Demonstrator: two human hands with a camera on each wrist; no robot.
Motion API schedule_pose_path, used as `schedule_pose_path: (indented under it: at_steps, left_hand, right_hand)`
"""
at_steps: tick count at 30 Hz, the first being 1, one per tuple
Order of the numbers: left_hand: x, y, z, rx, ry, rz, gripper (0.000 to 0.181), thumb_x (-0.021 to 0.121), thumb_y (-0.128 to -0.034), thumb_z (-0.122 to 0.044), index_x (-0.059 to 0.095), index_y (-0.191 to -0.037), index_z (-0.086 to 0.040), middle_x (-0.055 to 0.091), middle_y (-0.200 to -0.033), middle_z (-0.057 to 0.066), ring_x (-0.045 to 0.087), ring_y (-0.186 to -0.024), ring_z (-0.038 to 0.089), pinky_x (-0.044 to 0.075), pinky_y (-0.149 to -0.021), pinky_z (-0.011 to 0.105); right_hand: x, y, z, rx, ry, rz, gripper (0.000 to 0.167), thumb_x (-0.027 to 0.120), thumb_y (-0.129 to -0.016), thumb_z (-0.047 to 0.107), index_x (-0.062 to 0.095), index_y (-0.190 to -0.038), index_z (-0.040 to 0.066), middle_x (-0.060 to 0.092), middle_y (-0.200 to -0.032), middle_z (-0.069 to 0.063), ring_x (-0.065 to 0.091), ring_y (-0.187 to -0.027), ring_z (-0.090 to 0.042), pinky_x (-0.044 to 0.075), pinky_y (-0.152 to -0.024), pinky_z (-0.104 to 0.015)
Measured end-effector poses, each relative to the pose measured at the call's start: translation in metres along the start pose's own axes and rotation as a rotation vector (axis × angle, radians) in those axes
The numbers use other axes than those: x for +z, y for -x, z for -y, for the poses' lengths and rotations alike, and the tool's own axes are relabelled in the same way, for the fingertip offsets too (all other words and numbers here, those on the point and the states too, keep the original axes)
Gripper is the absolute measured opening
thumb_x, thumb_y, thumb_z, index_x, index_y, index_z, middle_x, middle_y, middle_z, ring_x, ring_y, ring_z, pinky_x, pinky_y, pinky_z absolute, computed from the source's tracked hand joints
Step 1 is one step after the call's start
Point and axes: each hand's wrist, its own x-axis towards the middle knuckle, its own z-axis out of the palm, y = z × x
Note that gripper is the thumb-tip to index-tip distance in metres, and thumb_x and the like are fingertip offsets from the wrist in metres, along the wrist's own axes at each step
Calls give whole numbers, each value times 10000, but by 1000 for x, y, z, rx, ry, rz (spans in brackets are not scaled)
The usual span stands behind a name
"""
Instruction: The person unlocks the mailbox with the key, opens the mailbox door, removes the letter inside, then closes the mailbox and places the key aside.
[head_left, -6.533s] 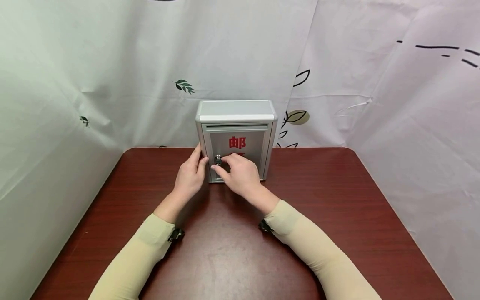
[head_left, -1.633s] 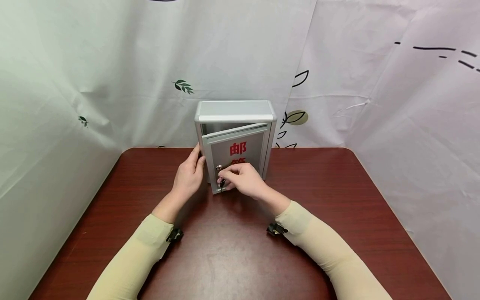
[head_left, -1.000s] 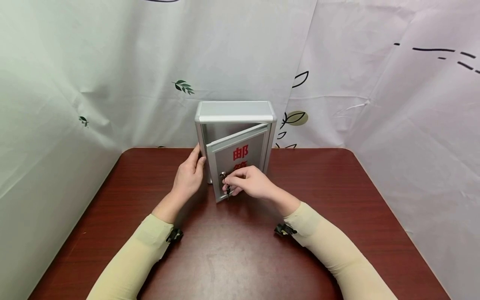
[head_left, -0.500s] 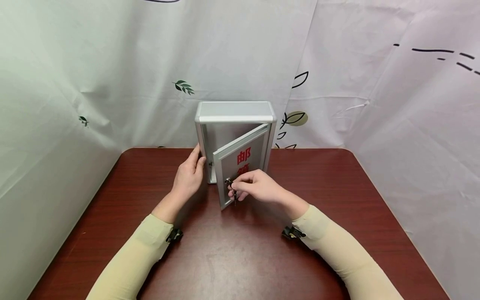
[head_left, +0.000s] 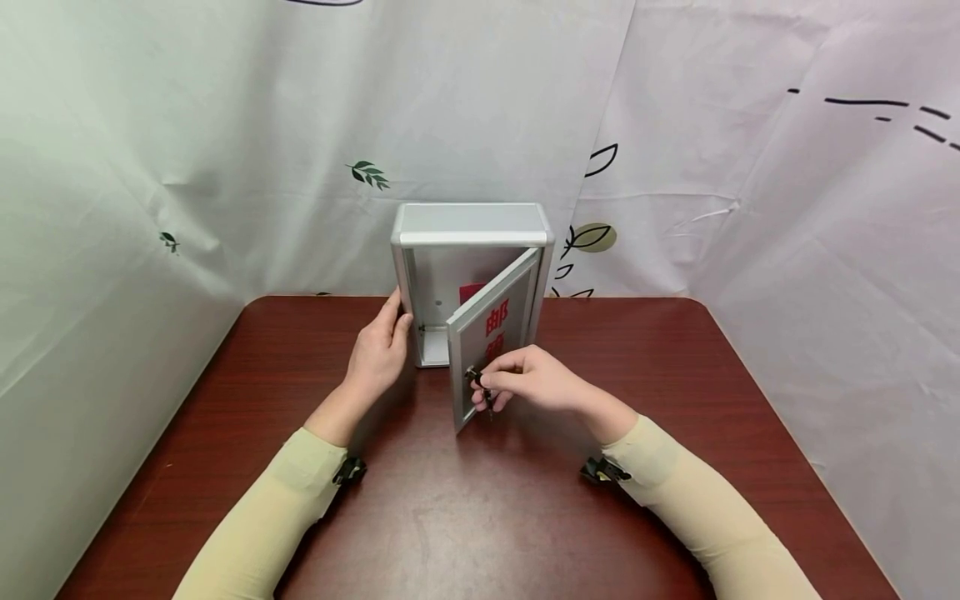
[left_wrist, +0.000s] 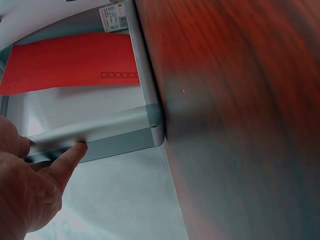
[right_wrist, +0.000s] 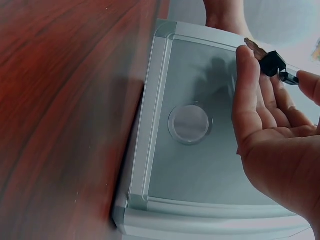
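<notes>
A silver metal box (head_left: 472,223) stands upright at the table's back edge, its door (head_left: 491,287) swung partway out, with red characters on its front. My right hand (head_left: 540,383) pinches a black-headed key in the door's lock; a second key (right_wrist: 272,63) hangs on the ring beside my fingers. My left hand (head_left: 381,350) rests along the box's left side, fingers (left_wrist: 70,162) on the side wall and thumb by the front edge. Inside lies a red envelope (left_wrist: 75,62) with a row of small printed squares; in the head view the door partly hides it.
The dark red wooden table (head_left: 442,517) extends around the box. Behind and to both sides hang pale curtains (head_left: 480,100) with leaf prints. In the left wrist view a small printed label (left_wrist: 114,17) shows inside the box.
The door was closed at first and has swung outward to the right, with my right hand moving along at the lock. The box's inside and red envelope now show. My left hand has barely moved.
</notes>
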Motion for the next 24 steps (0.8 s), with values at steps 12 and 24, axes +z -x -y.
schedule_pose_path:
  at_steps: [12, 24]
  left_hand:
    - [1, 0, 1, -1, 3, 9, 556, 575, -1172, -128, 435, -1703, -36, 610, -1576, 236, 621, -1412, 442, 505, -1125, 645]
    - [0, 0, 0, 0, 1, 12, 564, 576, -1172, -130, 426, -1708, -38, 595, -1590, 236, 612, -1419, 449, 498, -1129, 650]
  right_hand:
    - [-10, 14, -2, -11, 18, 23, 251, 655, -1110, 112, 812, -1145, -80, 829, -1052, -171, 797, -911, -229, 672, -810, -474]
    - [-22, 26, -3, -40, 72, 78, 232, 635, -1108, 110, 835, -1117, -7, 836, -1016, -123, 801, -948, -356, 661, -838, -492]
